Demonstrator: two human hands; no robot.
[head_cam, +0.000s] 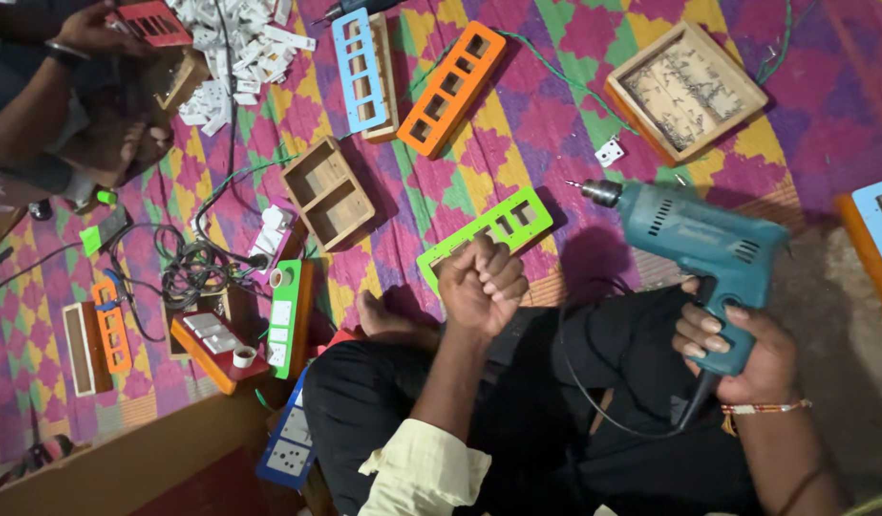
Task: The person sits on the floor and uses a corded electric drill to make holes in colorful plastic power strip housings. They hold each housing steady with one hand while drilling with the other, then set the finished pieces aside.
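Right hand (737,355) is wrapping its grip around the handle of a teal electric drill (694,244) — fingers curled fully about it, cord trailing down from the butt across the dark trousers. The drill's long axis is running up and to the left, its chuck and bit (594,191) pointing toward the lime-green switch-plate frame (487,236), which is lying flat on the patterned floor mat (555,115) just left of the bit, near but not touching. That frame is a long, thin rectangle with a row of cut-out windows, its long axis tilting from lower left to upper right. Left hand (481,284) is hovering as a closed fist right at the frame's lower edge, overlapping it in view — whether it is pinching anything small inside the fist cannot be told. So the left hand is the nearer one to the frame; the right is keeping the tool off to the side above the knee. Around it: an orange frame (452,88) and a blue frame (361,69) further up the mat, a small wooden box (328,194) with dividers, and a shallow wooden tray (687,91) of screws at upper right. Another person's hand (87,31) is working at the top left corner.
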